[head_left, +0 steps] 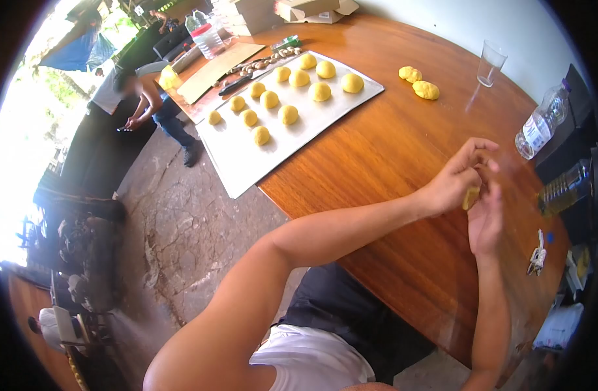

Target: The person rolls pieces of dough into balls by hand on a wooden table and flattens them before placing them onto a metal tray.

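Note:
A small piece of yellow dough (470,197) is pressed between my two hands above the wooden table (390,143). My left hand (457,176) curls over it from the left, my right hand (486,218) cups it from below. Most of the dough is hidden by my fingers. Further off lies a metal baking tray (247,163) with several round yellow dough balls (288,115) in rows. Two rough lumps of dough (419,83) rest on the bare table beyond the tray.
A clear plastic cup (491,62) and a lying water bottle (540,124) sit at the table's far right, keys (538,257) nearer me. Cardboard boxes (312,9), a bottle (206,34) and a knife (237,83) lie behind the tray. Another person (126,98) stands on the stone floor.

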`<control>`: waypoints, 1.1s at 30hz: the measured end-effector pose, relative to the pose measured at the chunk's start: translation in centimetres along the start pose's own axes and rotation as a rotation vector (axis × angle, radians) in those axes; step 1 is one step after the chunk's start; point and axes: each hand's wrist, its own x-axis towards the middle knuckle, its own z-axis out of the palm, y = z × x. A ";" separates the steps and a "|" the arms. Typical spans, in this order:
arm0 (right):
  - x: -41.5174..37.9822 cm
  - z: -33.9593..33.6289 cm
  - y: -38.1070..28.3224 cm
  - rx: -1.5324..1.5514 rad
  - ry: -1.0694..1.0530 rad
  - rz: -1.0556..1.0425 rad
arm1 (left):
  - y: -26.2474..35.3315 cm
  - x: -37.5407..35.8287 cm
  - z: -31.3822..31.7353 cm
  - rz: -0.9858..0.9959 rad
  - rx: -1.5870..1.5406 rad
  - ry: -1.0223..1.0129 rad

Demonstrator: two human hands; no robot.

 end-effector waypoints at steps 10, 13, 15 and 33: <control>-0.1 1.0 -1.6 0.444 0.320 0.323 | -2.7 1.5 -0.2 0.724 1.518 -0.041; -0.3 -3.4 -0.9 0.030 0.307 0.281 | -3.7 1.5 -0.3 0.617 1.557 0.021; -0.4 1.7 -4.8 -0.397 0.344 0.290 | -3.5 1.6 -0.9 0.484 1.457 -0.134; -9.6 1.6 -5.0 -1.506 -0.169 0.017 | -0.3 4.5 -9.6 0.168 1.084 -0.223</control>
